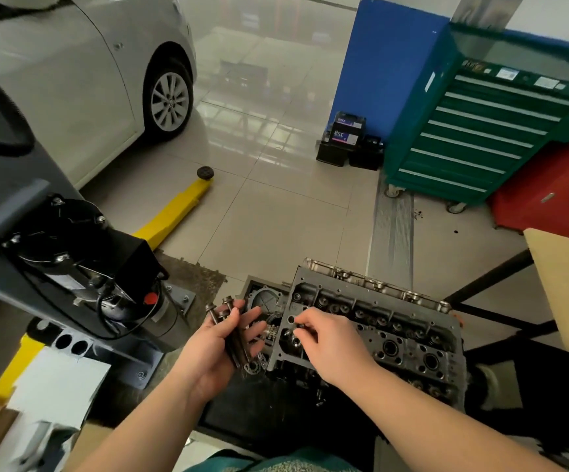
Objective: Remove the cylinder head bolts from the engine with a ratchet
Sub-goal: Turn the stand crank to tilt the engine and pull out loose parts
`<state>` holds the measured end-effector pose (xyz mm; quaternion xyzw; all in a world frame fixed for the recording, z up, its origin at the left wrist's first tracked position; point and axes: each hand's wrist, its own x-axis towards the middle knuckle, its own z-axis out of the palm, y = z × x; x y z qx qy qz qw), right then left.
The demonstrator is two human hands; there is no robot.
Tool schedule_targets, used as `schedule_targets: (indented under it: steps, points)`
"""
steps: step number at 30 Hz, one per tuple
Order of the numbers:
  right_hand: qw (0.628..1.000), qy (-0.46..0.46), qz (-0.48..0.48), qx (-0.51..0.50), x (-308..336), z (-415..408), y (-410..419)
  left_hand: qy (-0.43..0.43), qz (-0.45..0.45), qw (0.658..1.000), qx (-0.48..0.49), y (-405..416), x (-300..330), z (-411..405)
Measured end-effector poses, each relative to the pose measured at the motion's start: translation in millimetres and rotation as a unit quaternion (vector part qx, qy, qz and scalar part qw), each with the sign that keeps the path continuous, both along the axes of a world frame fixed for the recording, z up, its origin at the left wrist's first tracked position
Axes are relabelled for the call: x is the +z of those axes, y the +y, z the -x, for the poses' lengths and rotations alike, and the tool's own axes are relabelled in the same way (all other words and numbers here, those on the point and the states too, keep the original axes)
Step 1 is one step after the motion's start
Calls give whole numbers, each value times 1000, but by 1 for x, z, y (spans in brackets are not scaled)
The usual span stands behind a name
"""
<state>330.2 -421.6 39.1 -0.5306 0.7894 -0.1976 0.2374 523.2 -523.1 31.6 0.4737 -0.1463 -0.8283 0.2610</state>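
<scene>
Item: cylinder head point(371, 332), dark cast metal, lying flat on the workshop floor in front of the person, its long axis running from near-left away to far-right; valve gear and round bores showing along the top face.

Item: removed bolts point(228, 321), several long dark shanks with flanged heads; the left hand point(218, 345) is holding them as a bundle, palm up, fingers partly curling round the shanks, heads pointing away and up-left, shanks running back toward the wrist; the bundle is sitting just left of the head's near-left corner, clear of the casting.

Item: right hand point(330, 342), reaching over the near-left end of the head, fingertips point(298, 330) bunching and pinching at a small dark part at a hole in the top face; it looks like a bolt head, though too small to be sure; judged to be lifting out a loosened bolt by its top.

Relation governing the next move: the part is lying directly beneath the right fingertips, its shank presumably standing upright in the hole, so withdrawal would be calling for a straight upward pull; the right hand is the nearer, the left waiting just beside to receive.

Ratchet: not appearing in view.

Surroundings: green tool cabinet point(473, 131); white car point(71, 80); yellow lift arm point(174, 212).
</scene>
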Motion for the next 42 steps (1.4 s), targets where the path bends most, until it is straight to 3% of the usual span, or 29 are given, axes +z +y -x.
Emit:
schedule_targets:
  steps: [14,17,20,22,26,30,33,37,42]
  points:
    - [999,41,-11,3,-16,-11,-4,12,12,1000,-22,-1,10,-5]
    - [992,108,-67,25,-19,-12,-8,11,22,999,-43,-2,10,-5]
    - [991,106,-82,3,-20,-9,-6,10,51,996,-78,-3,13,-6]
    - [997,52,-49,-35,-18,-4,-7,8,79,989,-128,-3,16,-5]
    - [967,-237,-16,-92,2,8,-23,-26,167,948,-269,-4,18,4]
    - [965,-258,-42,-29,21,20,-28,-4,209,914,-348,0,20,20]
    - [962,-265,-36,-57,29,34,-17,1,161,936,-314,-2,20,33]
    - [953,-265,15,-145,32,51,14,-102,125,976,-150,-8,12,50]
    - [972,-130,2,-197,18,56,67,-68,50,991,-108,-20,5,60]
